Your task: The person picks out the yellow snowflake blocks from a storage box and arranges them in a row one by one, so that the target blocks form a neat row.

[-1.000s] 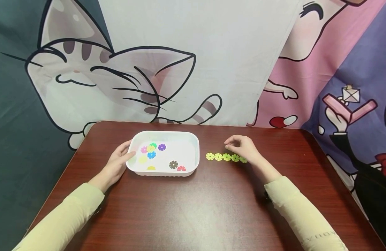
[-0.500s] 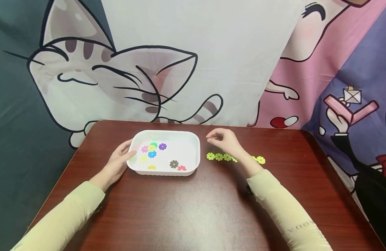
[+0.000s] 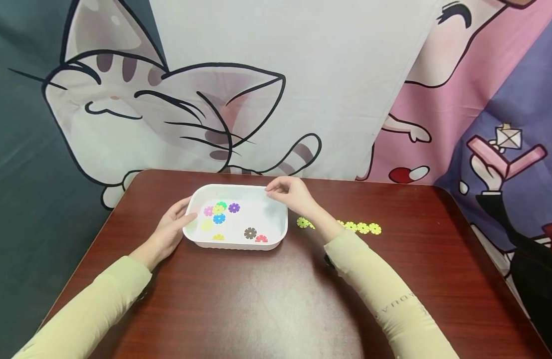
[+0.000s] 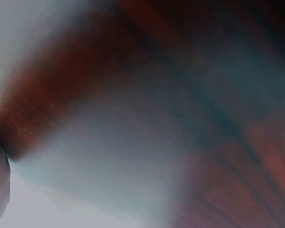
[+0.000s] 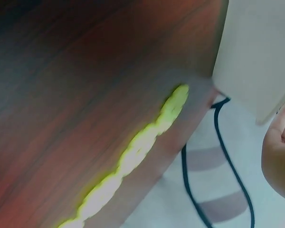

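My left hand point(image 3: 168, 232) grips the left end of a white plastic tray point(image 3: 240, 245), thumb over the rim. Notched flower-shaped plastic discs lie inside: a purple disc point(image 3: 234, 208), a blue disc point(image 3: 219, 219), a brown disc point(image 3: 250, 233), a red disc point(image 3: 261, 239) and several others. My right hand point(image 3: 295, 195) is over the tray's right rim, fingers loosely bent, with nothing visible between them. Beneath the right forearm runs a row of yellow-green discs point(image 3: 363, 228), partly covered by the arm. The right wrist view shows this row point(image 5: 137, 147) along the table.
The brown wooden table point(image 3: 258, 299) has its far edge against a cartoon-printed cloth point(image 3: 338, 89). Its front part lies between the two sleeves. The left wrist view is too blurred to add much.
My right hand has moved left from above the yellow-green row to the tray's right rim, uncovering the row's right end. The left hand stays on the tray.
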`<action>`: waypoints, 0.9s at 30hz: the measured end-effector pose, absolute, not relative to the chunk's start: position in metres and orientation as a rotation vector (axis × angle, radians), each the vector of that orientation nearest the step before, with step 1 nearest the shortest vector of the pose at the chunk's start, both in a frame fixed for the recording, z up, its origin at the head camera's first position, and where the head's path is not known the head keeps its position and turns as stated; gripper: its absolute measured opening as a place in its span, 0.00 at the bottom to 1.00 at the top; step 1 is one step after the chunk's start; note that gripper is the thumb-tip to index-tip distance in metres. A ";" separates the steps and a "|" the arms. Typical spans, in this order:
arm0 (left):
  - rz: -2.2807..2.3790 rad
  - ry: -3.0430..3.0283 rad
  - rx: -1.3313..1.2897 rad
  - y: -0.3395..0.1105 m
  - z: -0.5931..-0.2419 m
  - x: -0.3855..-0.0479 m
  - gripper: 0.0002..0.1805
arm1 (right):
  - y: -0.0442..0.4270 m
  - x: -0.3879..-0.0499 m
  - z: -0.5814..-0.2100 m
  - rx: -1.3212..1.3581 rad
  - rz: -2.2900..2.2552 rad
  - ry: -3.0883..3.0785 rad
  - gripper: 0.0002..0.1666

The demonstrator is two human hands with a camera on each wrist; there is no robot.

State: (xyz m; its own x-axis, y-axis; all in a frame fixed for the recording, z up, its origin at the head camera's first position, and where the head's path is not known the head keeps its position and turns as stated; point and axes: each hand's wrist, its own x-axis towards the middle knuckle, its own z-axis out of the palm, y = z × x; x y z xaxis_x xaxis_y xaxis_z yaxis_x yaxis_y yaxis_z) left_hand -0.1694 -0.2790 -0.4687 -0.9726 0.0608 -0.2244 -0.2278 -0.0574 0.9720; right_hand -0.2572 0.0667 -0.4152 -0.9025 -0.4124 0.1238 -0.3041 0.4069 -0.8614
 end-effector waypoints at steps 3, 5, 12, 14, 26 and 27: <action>2.145 2.007 -0.188 -0.279 -0.469 -0.169 0.40 | 0.053 -0.258 -0.416 -0.687 -1.512 2.526 0.06; 2.147 2.005 -0.194 -0.279 -0.468 -0.169 0.40 | 0.044 -0.258 -0.416 -0.704 -1.507 2.514 0.06; 2.146 2.007 -0.184 -0.279 -0.469 -0.169 0.40 | 0.018 -0.258 -0.418 -0.744 -1.451 2.498 0.06; 2.149 2.004 -0.178 -0.279 -0.469 -0.170 0.39 | 0.012 -0.258 -0.419 -0.756 -1.426 2.490 0.06; 2.155 1.993 -0.187 -0.279 -0.470 -0.169 0.39 | -0.024 -0.256 -0.421 -0.794 -1.307 2.427 0.07; 2.158 1.990 -0.189 -0.279 -0.470 -0.169 0.39 | -0.027 -0.256 -0.421 -0.801 -1.300 2.426 0.07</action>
